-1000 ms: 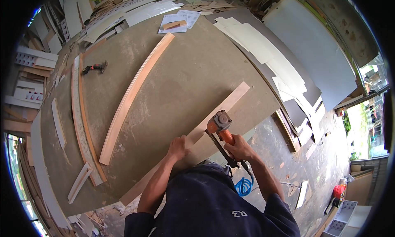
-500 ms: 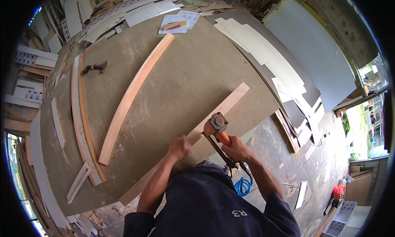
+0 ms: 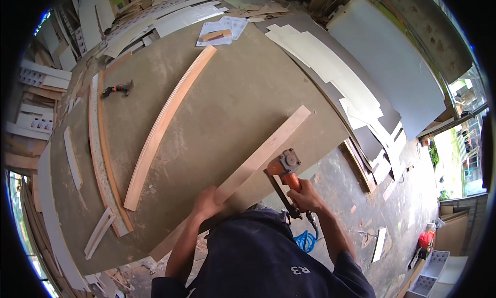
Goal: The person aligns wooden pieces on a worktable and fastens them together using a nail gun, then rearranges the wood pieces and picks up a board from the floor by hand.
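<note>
A long pale wooden strip (image 3: pixel 258 156) lies diagonally across the near side of the brown work table (image 3: pixel 232 96). My left hand (image 3: pixel 207 202) grips this strip near its middle, its fingers partly hidden. In my right hand (image 3: pixel 306 195) is the handle of an orange and grey nail gun (image 3: pixel 284 163), held over the table's near edge, just right of the strip and apart from it. A blue coiled hose (image 3: pixel 306 241) hangs below the tool.
Farther left on the table are a wooden strip (image 3: pixel 168 122), a long curved frame piece (image 3: pixel 102 156), two short strips and a hammer (image 3: pixel 119 88). A wood block (image 3: pixel 216 36) rests on papers at the back. White sheets (image 3: pixel 330 73) lie at the right.
The nail gun in my right hand has moved right, off the strip. My left hand has slid left and nearer to me along the strip. The view has shifted slightly.
</note>
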Action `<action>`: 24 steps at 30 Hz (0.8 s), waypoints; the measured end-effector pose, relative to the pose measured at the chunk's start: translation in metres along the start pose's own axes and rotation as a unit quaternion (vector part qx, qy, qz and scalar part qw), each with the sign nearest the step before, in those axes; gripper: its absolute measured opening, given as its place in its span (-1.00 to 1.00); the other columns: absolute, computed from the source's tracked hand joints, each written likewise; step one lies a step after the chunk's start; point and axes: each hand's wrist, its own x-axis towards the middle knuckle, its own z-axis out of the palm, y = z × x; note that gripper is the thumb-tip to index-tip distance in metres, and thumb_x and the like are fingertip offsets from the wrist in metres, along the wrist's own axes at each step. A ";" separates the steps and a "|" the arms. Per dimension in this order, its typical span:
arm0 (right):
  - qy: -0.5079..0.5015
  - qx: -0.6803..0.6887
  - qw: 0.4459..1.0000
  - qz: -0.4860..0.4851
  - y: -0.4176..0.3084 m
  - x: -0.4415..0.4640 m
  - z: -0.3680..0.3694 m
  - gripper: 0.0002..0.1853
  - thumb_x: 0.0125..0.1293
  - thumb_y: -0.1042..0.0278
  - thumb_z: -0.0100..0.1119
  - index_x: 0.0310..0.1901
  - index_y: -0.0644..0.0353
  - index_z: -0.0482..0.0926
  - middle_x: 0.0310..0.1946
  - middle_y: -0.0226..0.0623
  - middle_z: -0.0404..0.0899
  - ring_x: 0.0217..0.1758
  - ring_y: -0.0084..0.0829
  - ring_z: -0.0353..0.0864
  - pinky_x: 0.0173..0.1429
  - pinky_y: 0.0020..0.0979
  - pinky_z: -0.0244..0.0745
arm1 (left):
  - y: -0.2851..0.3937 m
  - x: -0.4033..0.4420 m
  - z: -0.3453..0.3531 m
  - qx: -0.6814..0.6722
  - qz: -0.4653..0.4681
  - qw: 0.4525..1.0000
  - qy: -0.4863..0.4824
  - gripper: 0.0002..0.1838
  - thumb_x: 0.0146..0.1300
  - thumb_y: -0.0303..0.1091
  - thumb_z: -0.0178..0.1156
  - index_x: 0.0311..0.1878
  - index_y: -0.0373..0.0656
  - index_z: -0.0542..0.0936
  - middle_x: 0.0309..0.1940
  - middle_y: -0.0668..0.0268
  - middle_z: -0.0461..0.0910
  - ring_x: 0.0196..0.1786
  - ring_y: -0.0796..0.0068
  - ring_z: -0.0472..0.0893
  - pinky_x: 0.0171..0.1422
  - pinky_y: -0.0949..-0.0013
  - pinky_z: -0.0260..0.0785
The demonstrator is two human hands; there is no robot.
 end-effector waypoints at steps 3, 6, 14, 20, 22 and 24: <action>0.034 0.031 0.999 0.004 0.025 -0.004 -0.008 -0.58 0.24 0.37 0.12 0.11 0.37 0.54 -0.60 -0.44 0.48 -0.61 -0.60 0.49 -0.53 -0.43 0.38 | -0.004 -0.031 -0.026 -0.006 -0.042 0.998 -0.043 -0.46 -0.12 -0.25 0.42 -0.04 -0.30 0.54 -0.20 -0.14 0.66 0.01 -0.14 0.65 0.13 -0.04 0.50; 0.056 0.032 0.998 0.018 0.034 -0.007 -0.015 -0.63 0.24 0.38 0.13 0.04 0.37 0.55 -0.61 -0.44 0.47 -0.63 -0.60 0.49 -0.54 -0.43 0.38 | -0.002 -0.032 -0.032 0.016 -0.051 0.996 -0.068 -0.46 -0.12 -0.28 0.40 -0.03 -0.31 0.54 -0.20 -0.14 0.66 0.00 -0.13 0.66 0.15 -0.02 0.50; 0.074 0.059 0.995 -0.006 0.023 -0.006 -0.016 -0.64 0.24 0.39 0.14 0.02 0.40 0.53 -0.63 -0.42 0.47 -0.66 -0.58 0.49 -0.57 -0.44 0.37 | 0.015 0.011 -0.004 0.012 0.001 0.999 -0.031 -0.42 -0.06 -0.26 0.40 0.02 -0.36 0.48 -0.18 -0.19 0.64 0.01 -0.20 0.63 0.17 -0.04 0.49; 0.047 0.033 0.998 -0.028 0.007 0.013 -0.015 -0.61 0.25 0.34 0.12 0.07 0.39 0.51 -0.65 -0.42 0.47 -0.68 -0.59 0.45 -0.60 -0.44 0.33 | 0.045 0.064 0.010 0.013 0.034 0.997 -0.070 -0.46 -0.05 -0.25 0.44 -0.07 -0.35 0.46 -0.19 -0.20 0.64 0.01 -0.21 0.64 0.14 -0.04 0.50; 0.038 0.026 0.999 -0.022 0.002 0.018 -0.014 -0.60 0.26 0.34 0.12 0.08 0.39 0.51 -0.65 -0.42 0.48 -0.67 -0.59 0.46 -0.60 -0.45 0.33 | 0.045 0.068 0.010 0.013 0.036 0.997 -0.073 -0.47 -0.06 -0.25 0.45 -0.09 -0.35 0.45 -0.20 -0.20 0.64 0.00 -0.21 0.64 0.13 -0.03 0.50; 0.028 0.027 0.999 -0.017 -0.004 0.020 -0.011 -0.60 0.26 0.34 0.11 0.09 0.39 0.52 -0.64 -0.42 0.48 -0.67 -0.60 0.46 -0.59 -0.45 0.35 | 0.041 0.071 0.013 0.006 0.053 0.996 -0.074 -0.44 -0.07 -0.28 0.49 -0.09 -0.36 0.45 -0.21 -0.18 0.65 0.00 -0.21 0.64 0.11 -0.02 0.50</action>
